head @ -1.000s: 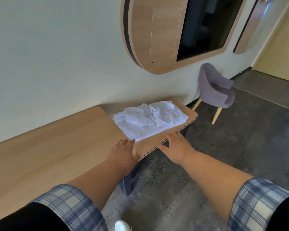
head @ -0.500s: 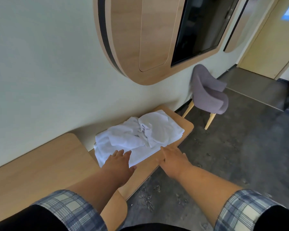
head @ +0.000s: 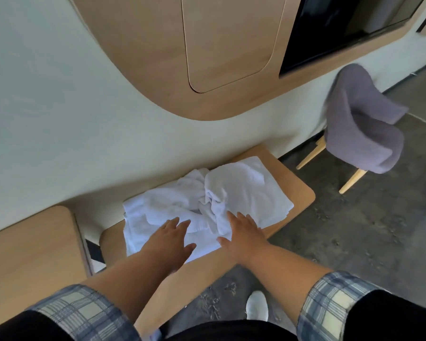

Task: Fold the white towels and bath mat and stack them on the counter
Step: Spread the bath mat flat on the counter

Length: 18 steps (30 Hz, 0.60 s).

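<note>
A heap of crumpled white towels (head: pixel 244 190) lies on the low wooden counter (head: pixel 298 190) against the wall. A flatter white cloth (head: pixel 138 232) spreads under the heap on its left side. My left hand (head: pixel 169 242) hovers flat over the near left part of the pile, fingers spread, holding nothing. My right hand (head: pixel 244 232) is stretched out over the pile's near middle, fingers apart and fingertips touching the crumpled cloth. Whether either palm presses on the cloth cannot be told.
A higher wooden desk top (head: pixel 30 254) adjoins on the left. A wooden wall panel (head: pixel 207 57) with a dark screen (head: pixel 342 23) hangs above. A grey upholstered chair (head: pixel 359 126) stands on the dark floor at the right. My white shoe (head: pixel 256 306) shows below.
Both hands have moved forward from the counter's front edge onto the towel pile. The camera has come closer and looks more steeply down.
</note>
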Each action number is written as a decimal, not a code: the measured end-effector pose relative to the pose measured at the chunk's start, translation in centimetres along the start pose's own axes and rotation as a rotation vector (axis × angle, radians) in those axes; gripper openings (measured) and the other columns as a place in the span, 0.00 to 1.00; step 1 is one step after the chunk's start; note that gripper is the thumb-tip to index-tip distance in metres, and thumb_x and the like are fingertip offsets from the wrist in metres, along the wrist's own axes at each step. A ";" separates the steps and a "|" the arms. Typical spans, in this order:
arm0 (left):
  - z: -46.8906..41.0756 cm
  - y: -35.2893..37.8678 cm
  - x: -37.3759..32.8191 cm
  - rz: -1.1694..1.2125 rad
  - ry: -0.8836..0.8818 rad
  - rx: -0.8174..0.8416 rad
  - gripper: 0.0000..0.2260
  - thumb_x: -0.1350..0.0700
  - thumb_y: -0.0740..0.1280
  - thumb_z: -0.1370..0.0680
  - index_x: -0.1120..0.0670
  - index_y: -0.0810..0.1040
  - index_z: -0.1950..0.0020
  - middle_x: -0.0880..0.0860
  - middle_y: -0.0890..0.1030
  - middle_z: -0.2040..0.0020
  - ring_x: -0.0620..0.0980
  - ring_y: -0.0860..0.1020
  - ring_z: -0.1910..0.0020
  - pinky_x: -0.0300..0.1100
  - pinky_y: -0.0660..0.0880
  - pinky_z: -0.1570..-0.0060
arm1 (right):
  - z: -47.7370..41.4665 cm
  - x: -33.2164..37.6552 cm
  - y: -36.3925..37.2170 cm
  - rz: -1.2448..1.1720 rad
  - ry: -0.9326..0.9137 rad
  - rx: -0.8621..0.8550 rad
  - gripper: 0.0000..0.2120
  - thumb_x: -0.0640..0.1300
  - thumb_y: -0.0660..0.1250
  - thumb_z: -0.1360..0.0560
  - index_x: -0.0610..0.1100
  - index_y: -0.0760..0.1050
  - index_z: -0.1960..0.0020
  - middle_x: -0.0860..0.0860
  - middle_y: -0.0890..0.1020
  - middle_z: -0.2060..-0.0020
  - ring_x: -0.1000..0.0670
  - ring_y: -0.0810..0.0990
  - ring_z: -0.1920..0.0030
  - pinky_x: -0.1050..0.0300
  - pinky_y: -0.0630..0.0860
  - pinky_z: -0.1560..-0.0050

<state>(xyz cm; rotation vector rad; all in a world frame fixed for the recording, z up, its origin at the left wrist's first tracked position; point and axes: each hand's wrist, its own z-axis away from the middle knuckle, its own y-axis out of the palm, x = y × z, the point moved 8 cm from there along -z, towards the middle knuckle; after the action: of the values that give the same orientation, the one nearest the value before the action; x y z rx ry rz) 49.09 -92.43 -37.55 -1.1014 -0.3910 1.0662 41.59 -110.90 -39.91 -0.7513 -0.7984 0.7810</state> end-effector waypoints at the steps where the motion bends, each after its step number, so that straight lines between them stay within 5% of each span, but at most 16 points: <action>1: -1.8 -0.2 -1.0 0.025 -0.027 -0.004 0.32 0.39 0.58 0.19 0.46 0.50 0.19 0.52 0.51 0.19 0.52 0.51 0.21 0.48 0.53 0.25 | -1.9 -1.2 -0.7 0.024 -0.024 0.017 0.39 0.67 0.57 0.23 0.55 0.42 0.20 0.48 0.49 0.19 0.42 0.46 0.20 0.36 0.52 0.24; 6: -10.2 -0.8 -4.9 0.133 -0.162 -0.017 0.31 0.40 0.60 0.20 0.44 0.52 0.20 0.51 0.53 0.19 0.54 0.55 0.22 0.51 0.59 0.27 | -9.8 -7.6 -3.5 0.101 -0.060 0.092 0.39 0.65 0.56 0.21 0.54 0.40 0.20 0.49 0.47 0.19 0.42 0.43 0.20 0.36 0.50 0.24; 18: -31.3 5.3 -4.4 0.252 -0.253 0.084 0.34 0.45 0.64 0.20 0.39 0.48 0.20 0.60 0.61 0.23 0.59 0.68 0.30 0.52 0.69 0.34 | -22.5 -12.3 3.9 -0.393 0.068 -0.038 0.52 0.64 0.69 0.27 0.58 0.32 0.21 0.49 0.44 0.19 0.45 0.44 0.20 0.44 0.56 0.23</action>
<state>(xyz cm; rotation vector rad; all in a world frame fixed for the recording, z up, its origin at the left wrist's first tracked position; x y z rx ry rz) 66.92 -112.37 -55.18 -0.9600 -0.4100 1.4401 53.31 -125.29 -58.02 -0.6246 -0.8675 0.3873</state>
